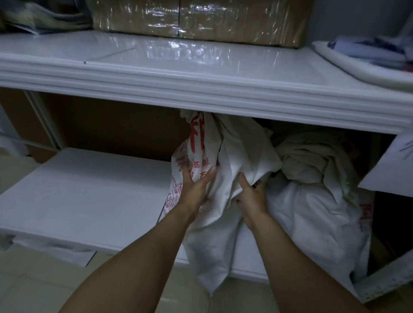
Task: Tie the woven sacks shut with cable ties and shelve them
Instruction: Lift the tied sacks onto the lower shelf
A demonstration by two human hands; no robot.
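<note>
step: shelving | woven sack (215,156) half on lower shelf (79,192), top under upper shelf (204,89), touching second sack (314,186) | left hand (195,187) flat, pressing printed side | right hand (252,194) grasping a fold | advice, I judge: push low, lift hanging corner inside

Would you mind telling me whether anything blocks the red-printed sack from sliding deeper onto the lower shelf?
The red-printed sack bunches up under the upper shelf, and another sack crowds its right side.
</note>
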